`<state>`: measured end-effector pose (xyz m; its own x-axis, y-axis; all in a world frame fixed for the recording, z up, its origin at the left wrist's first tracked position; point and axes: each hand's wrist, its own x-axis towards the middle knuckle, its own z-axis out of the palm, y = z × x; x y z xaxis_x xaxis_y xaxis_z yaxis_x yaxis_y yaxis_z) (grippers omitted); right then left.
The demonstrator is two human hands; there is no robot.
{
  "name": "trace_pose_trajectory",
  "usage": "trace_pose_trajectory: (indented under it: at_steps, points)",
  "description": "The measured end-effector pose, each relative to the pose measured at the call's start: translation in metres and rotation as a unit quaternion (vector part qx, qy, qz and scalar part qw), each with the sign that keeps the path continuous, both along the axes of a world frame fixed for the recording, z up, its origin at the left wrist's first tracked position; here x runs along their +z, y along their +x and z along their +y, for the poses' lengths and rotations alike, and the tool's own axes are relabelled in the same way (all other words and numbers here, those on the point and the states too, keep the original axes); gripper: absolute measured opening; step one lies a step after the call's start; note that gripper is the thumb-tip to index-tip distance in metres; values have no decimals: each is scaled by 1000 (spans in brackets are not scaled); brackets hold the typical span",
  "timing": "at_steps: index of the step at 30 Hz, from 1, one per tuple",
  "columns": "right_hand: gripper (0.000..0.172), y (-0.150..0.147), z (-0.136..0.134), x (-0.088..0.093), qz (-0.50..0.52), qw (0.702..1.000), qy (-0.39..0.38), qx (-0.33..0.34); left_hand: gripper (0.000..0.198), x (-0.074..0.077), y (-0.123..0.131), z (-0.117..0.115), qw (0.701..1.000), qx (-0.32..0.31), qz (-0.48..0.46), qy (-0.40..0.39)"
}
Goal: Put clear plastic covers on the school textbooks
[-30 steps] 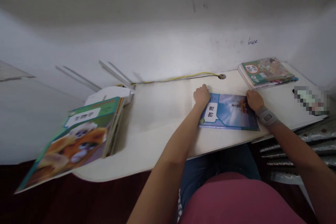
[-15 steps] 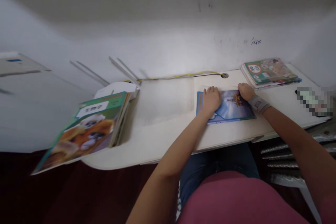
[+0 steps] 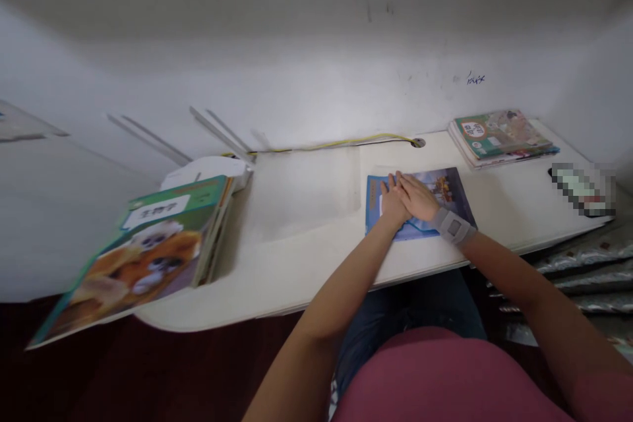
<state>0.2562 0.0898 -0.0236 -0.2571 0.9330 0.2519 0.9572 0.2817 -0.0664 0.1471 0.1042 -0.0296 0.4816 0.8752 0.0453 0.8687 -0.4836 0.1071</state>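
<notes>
A blue book (image 3: 455, 206) with a ship-like picture on its cover lies flat on the white desk in front of me. My left hand (image 3: 394, 203) rests on the left part of its cover, fingers stretched away from me. My right hand (image 3: 416, 196), with a grey band (image 3: 453, 227) at its wrist, lies flat and partly overlaps the left hand. Both hands look open, with nothing held. They cover the middle of the cover.
A stack of books (image 3: 148, 244) with a monkey cover overhangs the desk's left end. Behind it stands a white router (image 3: 208, 168). More books (image 3: 504, 135) lie at the back right, near a phone (image 3: 581, 190). A yellow cable (image 3: 341, 142) runs along the wall.
My right hand has moved left from the book's far right corner onto my left hand. My left hand stays on the cover. The view has shifted slightly.
</notes>
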Motion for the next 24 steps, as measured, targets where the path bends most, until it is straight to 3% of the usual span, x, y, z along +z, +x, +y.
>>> trace_pose_trajectory:
  at_steps: [2,5,10,16,21,24]
  points:
    - [49,10,-5,-10,-1,1000,-5,13,56,2,-14,7,1000,-6,-18,-9]
    - [56,54,-12,-16,-10,1000,-6,-4,54,3,-37,20,998,28,-49,-15]
    - [56,103,-18,-14,-21,989,-9,-147,57,2,-55,32,989,120,-87,1]
    - [51,104,-10,-1,-13,972,-19,-234,40,10,-62,47,976,190,-106,-12]
    - [46,101,-4,11,-24,970,-20,-240,32,19,-65,61,966,233,-107,-25]
    - [39,98,-3,14,-59,977,8,-203,29,21,-62,62,962,248,-112,-14]
